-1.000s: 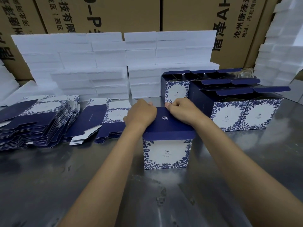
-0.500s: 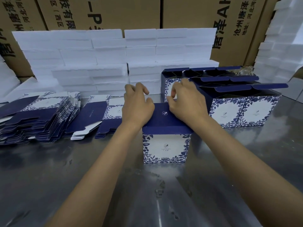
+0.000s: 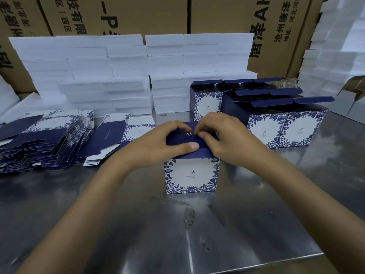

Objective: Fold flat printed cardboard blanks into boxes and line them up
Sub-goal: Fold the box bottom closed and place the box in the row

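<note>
A folded box (image 3: 190,176), white with blue leaf print and a navy lid, stands upright on the steel table (image 3: 138,224) in the middle. My left hand (image 3: 158,143) holds the lid from the left, thumb flat on top and fingers curled over its far edge. From the right, my right hand (image 3: 221,135) pinches the lid near its centre logo. Finished open-topped boxes (image 3: 276,123) stand in rows at the right. Flat navy blanks (image 3: 39,139) are stacked at the left, with a smaller pile (image 3: 110,139) beside my left hand.
White foam blocks (image 3: 110,76) are stacked along the back, and more foam (image 3: 335,56) rises at the right. Brown printed cartons (image 3: 138,14) form the back wall. The table's front edge runs at the lower right.
Both hands have pulled back from the lid's far edge toward its middle. My left thumb now lies on top of the lid, and my right fingers pinch it near the logo.
</note>
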The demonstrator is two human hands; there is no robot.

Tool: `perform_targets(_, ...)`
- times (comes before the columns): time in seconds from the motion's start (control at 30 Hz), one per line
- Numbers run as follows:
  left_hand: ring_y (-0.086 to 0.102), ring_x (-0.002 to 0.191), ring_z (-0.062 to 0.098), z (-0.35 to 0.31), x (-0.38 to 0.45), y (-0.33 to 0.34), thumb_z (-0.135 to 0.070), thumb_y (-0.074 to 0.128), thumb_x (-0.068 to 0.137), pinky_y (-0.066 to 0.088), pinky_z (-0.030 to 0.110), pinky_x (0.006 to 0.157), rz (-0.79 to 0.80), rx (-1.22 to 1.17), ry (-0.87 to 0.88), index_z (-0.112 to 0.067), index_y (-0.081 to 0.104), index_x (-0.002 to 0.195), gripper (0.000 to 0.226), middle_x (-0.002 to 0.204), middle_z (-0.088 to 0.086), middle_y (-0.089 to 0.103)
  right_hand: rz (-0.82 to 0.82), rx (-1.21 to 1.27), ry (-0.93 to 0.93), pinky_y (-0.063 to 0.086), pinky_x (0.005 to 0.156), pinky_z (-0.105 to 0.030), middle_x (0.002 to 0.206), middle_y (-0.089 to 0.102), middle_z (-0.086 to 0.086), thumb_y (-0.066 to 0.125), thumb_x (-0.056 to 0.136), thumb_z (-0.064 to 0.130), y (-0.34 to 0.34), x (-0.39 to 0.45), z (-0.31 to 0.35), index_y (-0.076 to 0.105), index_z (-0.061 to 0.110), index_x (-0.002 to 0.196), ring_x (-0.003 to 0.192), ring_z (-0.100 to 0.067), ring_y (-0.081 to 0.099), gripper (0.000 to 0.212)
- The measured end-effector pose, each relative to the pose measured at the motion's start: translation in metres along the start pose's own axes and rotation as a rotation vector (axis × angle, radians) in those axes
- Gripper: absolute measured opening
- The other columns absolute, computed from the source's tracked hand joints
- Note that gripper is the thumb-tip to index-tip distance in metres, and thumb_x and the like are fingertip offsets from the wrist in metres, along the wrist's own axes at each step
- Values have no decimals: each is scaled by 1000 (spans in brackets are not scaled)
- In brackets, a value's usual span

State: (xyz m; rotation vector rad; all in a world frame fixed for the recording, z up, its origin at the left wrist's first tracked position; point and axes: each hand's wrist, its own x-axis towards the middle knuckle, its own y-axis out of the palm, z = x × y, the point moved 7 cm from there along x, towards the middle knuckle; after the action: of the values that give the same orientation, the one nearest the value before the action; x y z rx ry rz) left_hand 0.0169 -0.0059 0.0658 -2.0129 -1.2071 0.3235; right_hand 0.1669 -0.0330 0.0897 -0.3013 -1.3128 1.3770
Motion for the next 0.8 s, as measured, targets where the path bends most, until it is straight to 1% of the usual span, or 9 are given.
perform_targets(0.07, 50, 115, -18, 3, -6, -4, -64, 69, 69, 36, 3, 93, -112, -50, 17, -40, 67, 113, 50, 123, -29, 59, -36, 43, -41, 42, 81, -24, 93, 64, 10, 66, 96, 15, -3, -12, 5, 73, 19, 96, 90, -9, 54, 8)
perform_targets(0.13, 54, 112, -17, 2, -12, -5, -52, 76, 75, 36, 0, 90, -276, -84, 78, -35, 73, 103, 33, 117, -28, 65, -56, 68, -76, 42, 80, -20, 94, 66, 10, 68, 95, 18, -3, -21, 8, 73, 21, 96, 90, -10, 54, 5)
perform_targets(0.23, 59, 113, -1, -5, -22, 5, -35, 76, 86, 42, 15, 97, -454, -18, 212, -26, 74, 99, 16, 109, -20, 69, -101, 95, -91, 41, 88, -21, 103, 68, 8, 69, 95, 15, 1, -28, 6, 73, 16, 102, 97, -11, 55, 8)
perform_targets(0.3, 58, 117, 5, -6, -25, 12, -26, 72, 91, 43, 24, 103, -517, -8, 250, -21, 74, 101, 12, 112, -16, 69, -115, 132, -73, 40, 94, -22, 108, 69, 6, 72, 93, 15, 4, -28, 2, 73, 13, 106, 102, -9, 54, 12)
perform_targets(0.37, 52, 127, 1, -2, -21, 14, -20, 68, 94, 37, 21, 108, -486, -77, 222, -22, 74, 106, 13, 119, -16, 68, -114, 142, -52, 40, 97, -24, 111, 69, 5, 77, 90, 19, 6, -27, -2, 73, 14, 109, 105, -10, 54, 20)
perform_targets(0.43, 46, 132, -4, 5, -16, 14, -17, 68, 94, 32, 15, 110, -379, -167, 184, -26, 73, 109, 18, 125, -18, 66, -129, 144, -39, 40, 98, -26, 111, 69, 6, 80, 88, 22, 6, -27, -5, 74, 17, 108, 106, -12, 54, 22)
perform_targets(0.5, 45, 134, -5, 11, -12, 12, -14, 73, 90, 31, 17, 112, -297, -239, 169, -22, 73, 110, 22, 128, -16, 66, -166, 175, -21, 39, 99, -24, 111, 68, 7, 81, 87, 20, 9, -28, -8, 75, 18, 106, 109, -13, 53, 21)
perform_targets(0.67, 54, 128, 1, 15, -12, 11, -6, 77, 83, 38, 24, 112, -383, -356, 185, -12, 75, 98, 17, 118, -8, 72, -319, 394, 97, 32, 97, -11, 110, 66, 2, 80, 86, 6, 24, -35, -12, 77, 11, 99, 116, -18, 50, 14)
perform_targets(0.8, 55, 128, 2, 20, -8, 3, -3, 76, 83, 40, 16, 106, -306, -352, 173, -10, 76, 104, 22, 119, -5, 72, -261, 423, 108, 35, 101, -17, 112, 69, 5, 81, 85, 8, 21, -30, -22, 79, 15, 101, 118, -15, 52, 17)
